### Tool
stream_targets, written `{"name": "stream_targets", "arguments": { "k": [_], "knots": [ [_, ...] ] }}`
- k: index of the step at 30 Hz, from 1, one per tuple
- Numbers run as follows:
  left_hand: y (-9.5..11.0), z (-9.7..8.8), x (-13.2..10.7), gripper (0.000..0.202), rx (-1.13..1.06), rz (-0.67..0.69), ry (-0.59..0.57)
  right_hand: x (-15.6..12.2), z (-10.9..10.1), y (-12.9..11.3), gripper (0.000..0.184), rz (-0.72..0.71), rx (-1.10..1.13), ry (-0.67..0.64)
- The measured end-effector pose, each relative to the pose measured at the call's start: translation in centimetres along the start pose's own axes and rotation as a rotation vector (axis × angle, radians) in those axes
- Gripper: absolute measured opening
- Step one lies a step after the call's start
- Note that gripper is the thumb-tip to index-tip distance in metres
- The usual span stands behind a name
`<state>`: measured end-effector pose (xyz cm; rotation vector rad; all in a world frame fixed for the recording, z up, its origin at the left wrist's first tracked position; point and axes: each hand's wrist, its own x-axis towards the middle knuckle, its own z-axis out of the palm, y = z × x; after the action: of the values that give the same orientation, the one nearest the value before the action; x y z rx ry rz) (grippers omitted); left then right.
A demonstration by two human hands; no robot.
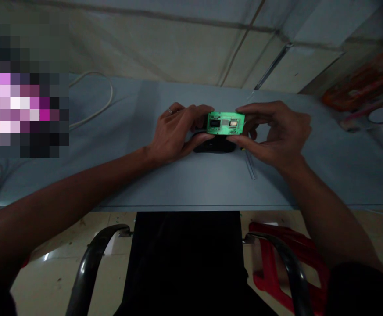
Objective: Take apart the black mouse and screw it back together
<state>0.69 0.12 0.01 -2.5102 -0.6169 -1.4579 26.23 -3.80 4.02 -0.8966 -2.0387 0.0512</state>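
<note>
As the left hand (174, 131) and right hand (281, 134) pinch its ends, a green circuit board (224, 123) is held between them.

Place: indoor electronics work spot; home, shop or workshop, cannot tell which
Wall (152, 48): pale, tiled, with dark joints
Table (178, 184): long, grey, against the wall
Floor (66, 276): pale, glossy tiles
Seating: metal armrests (83, 263), red plastic stool (270, 267)
Electronics: green circuit board (224, 123) above the table, white cable (112, 93) on it

Left hand (176, 131) and right hand (286, 134) pinch inward.
</note>
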Motion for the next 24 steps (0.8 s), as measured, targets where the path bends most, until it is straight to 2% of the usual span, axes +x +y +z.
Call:
{"name": "stream_targets", "arguments": {
  "k": [7,10,13,16,17,20,24],
  "knots": [
    [0.0,0.0,-0.1,0.048,-0.019,-0.037,-0.044,0.6,-0.8,-0.5,0.059,-0.094,-0.076,-0.028],
    [0.0,0.0,-0.1,0.045,-0.058,-0.050,-0.059,0.7,-0.6,-0.8,0.047,-0.161,-0.129,0.008],
    [-0.1,0.0,0.0,0.039,-0.102,-0.007,-0.037,0.6,0.0,-1.2,0.033,-0.187,-0.158,0.088],
    [-0.2,0.1,0.1,0.033,-0.059,0.043,-0.047,0.6,0.5,-1.5,0.015,-0.113,-0.176,0.104],
    [-0.2,0.1,0.1,0.033,-0.046,0.058,-0.057,0.7,0.6,-1.6,0.014,-0.075,-0.168,0.101],
    [-0.1,0.1,0.2,0.033,-0.080,0.058,-0.077,0.9,0.7,-1.7,0.025,0.036,-0.097,0.102],
    [0.2,0.1,0.0,0.056,-0.130,-0.058,-0.123,1.1,0.9,-1.9,0.027,0.146,0.048,0.126]
  ]
}}
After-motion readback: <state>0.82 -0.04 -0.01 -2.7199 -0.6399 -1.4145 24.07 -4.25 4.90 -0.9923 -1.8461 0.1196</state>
